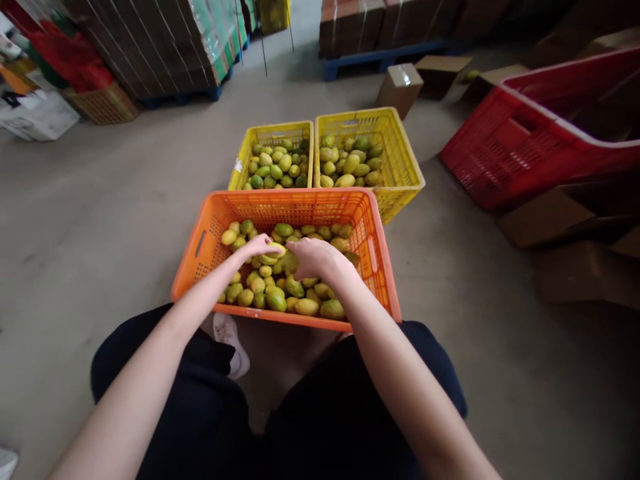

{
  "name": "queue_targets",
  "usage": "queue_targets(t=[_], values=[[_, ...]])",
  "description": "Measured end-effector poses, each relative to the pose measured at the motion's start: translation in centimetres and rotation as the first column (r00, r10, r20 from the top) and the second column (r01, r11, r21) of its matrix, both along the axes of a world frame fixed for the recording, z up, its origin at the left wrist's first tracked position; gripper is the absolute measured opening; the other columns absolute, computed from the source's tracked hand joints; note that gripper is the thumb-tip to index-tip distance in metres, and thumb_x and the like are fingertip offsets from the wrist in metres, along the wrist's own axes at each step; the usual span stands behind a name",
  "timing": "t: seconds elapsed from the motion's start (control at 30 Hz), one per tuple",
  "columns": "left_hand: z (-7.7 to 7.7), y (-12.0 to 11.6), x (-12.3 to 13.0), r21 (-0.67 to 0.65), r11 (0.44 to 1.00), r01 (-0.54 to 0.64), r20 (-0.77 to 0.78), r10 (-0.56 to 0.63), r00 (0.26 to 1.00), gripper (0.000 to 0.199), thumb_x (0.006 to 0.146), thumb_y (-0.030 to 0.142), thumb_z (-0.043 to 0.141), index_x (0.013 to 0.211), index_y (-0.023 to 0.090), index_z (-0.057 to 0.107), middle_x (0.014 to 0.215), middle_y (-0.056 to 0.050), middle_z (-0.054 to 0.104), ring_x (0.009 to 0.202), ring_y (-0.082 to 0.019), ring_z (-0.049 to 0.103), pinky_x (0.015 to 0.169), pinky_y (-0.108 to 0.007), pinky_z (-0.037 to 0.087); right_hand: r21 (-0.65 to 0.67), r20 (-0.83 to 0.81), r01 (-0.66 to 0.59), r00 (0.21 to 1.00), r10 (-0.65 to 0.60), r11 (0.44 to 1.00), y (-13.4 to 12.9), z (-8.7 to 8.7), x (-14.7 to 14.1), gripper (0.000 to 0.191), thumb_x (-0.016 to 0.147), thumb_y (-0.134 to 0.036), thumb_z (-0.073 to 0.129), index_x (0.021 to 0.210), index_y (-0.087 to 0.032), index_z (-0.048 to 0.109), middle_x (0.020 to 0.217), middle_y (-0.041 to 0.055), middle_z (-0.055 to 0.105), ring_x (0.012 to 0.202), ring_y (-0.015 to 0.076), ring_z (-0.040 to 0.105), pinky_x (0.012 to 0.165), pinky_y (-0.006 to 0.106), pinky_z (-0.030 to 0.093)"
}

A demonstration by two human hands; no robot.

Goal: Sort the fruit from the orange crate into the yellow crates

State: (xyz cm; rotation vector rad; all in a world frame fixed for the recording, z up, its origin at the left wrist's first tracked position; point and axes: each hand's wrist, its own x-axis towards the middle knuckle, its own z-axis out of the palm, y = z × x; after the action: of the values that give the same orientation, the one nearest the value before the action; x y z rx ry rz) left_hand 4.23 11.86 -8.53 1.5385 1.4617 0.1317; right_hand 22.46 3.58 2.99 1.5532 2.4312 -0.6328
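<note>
Both of my hands are over the middle of an orange plastic crate [300, 201], which holds many yellow-green oval fruits that look like lemons. My left hand [259, 247] is closed around a yellow fruit [274, 252]. Just to its right, my right hand [316, 257] has its fingers curled against a greener fruit [289, 262]; part of that fruit is hidden by the hand. Loose fruits lie under and around both hands, such as a large green one [275, 298] at the near side.
Behind the orange crate stand a left yellow crate [237, 160] and a right yellow crate [404, 150], both with similar fruit. A big red bin [505, 147] and cardboard boxes [550, 213] are at right. Stacked cartons stand on blue pallets [380, 61] farther back.
</note>
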Motion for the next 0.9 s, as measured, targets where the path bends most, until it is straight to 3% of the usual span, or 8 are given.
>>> queue_targets(t=[0.17,0.33,0.47,0.57,0.63,0.7,0.83,0.9], values=[[8.3,-2.9,-1.8,-0.085,0.988,-0.127,0.416,0.151,0.897,0.047,0.077,0.031,0.063,0.120,0.017,0.049,0.119,-0.009,0.062,0.101,-0.020,0.063,0.082,-0.032,0.053,0.170,-0.047,0.104,0.994,-0.097,0.980,-0.9,0.7,0.3,0.047,0.069,-0.032,0.072,0.112,-0.015,0.063,0.107,0.0176,0.072,0.095,0.0346,0.070,0.070,0.035,0.052],[10.8,-6.9,-1.5,-0.353,0.920,-0.171,0.759,0.388,0.523,0.043,0.088,0.033,0.036,0.119,0.015,0.057,0.104,-0.011,0.068,0.092,-0.021,0.066,0.080,-0.035,0.054,0.232,-0.316,0.323,0.917,-0.243,0.917,-2.2,1.1,0.8,0.050,0.068,-0.040,0.073,0.109,-0.018,0.057,0.102,0.0133,0.072,0.093,0.0301,0.068,0.073,0.033,0.050],[11.8,-6.9,-0.3,-0.617,0.761,-0.197,0.756,0.644,0.118,0.035,0.090,0.041,0.039,0.087,0.015,0.062,0.077,-0.007,0.066,0.068,-0.017,0.063,0.069,-0.034,0.055,0.132,-0.703,0.492,0.658,-0.269,0.860,-2.8,0.8,0.7,0.053,0.066,-0.050,0.077,0.103,-0.020,0.055,0.084,0.0042,0.071,0.076,0.0231,0.066,0.068,0.031,0.051],[12.9,-6.2,0.5,-0.662,0.713,-0.231,0.737,0.675,-0.030,0.030,0.087,0.035,0.046,0.067,0.015,0.057,0.061,-0.002,0.058,0.055,-0.013,0.057,0.062,-0.029,0.052,0.029,-0.887,0.489,0.415,-0.204,0.872,-2.7,0.6,0.2,0.050,0.064,-0.053,0.079,0.097,-0.021,0.059,0.084,0.0023,0.070,0.078,0.0228,0.066,0.071,0.032,0.054],[13.2,-5.9,1.0,-0.534,0.782,-0.320,0.830,0.556,-0.026,0.030,0.083,0.033,0.050,0.059,0.015,0.056,0.056,-0.001,0.055,0.052,-0.012,0.055,0.060,-0.027,0.050,0.001,-0.945,0.464,0.290,-0.151,0.886,-2.3,0.4,-0.3,0.054,0.059,-0.050,0.083,0.100,-0.021,0.062,0.094,0.0035,0.071,0.089,0.0250,0.067,0.080,0.035,0.054],[13.0,-5.8,1.5,-0.271,0.850,-0.451,0.938,0.338,0.074,0.032,0.080,0.034,0.053,0.055,0.016,0.057,0.055,-0.001,0.056,0.054,-0.013,0.056,0.063,-0.027,0.049,0.009,-0.971,0.476,0.213,-0.105,0.879,-1.9,0.2,-0.7,0.059,0.056,-0.047,0.087,0.103,-0.021,0.064,0.101,0.0042,0.071,0.096,0.0266,0.067,0.087,0.037,0.054],[12.1,-6.3,1.9,0.227,0.798,-0.558,0.922,0.008,0.387,0.032,0.083,0.033,0.050,0.060,0.017,0.066,0.065,-0.004,0.065,0.069,-0.017,0.060,0.073,-0.028,0.046,0.070,-0.985,0.551,0.170,-0.029,0.832,-1.3,-0.2,-1.5,0.057,0.060,-0.043,0.086,0.108,-0.024,0.063,0.106,0.0045,0.070,0.100,0.0263,0.066,0.091,0.039,0.052],[11.8,-6.8,1.7,0.329,0.782,-0.529,0.890,-0.071,0.450,0.030,0.085,0.034,0.050,0.072,0.018,0.071,0.081,-0.006,0.069,0.081,-0.020,0.062,0.078,-0.028,0.046,0.101,-0.984,0.544,0.179,0.002,0.833,-1.2,-0.4,-1.9,0.056,0.061,-0.040,0.087,0.109,-0.024,0.061,0.106,0.0043,0.069,0.099,0.0253,0.065,0.091,0.039,0.052]])
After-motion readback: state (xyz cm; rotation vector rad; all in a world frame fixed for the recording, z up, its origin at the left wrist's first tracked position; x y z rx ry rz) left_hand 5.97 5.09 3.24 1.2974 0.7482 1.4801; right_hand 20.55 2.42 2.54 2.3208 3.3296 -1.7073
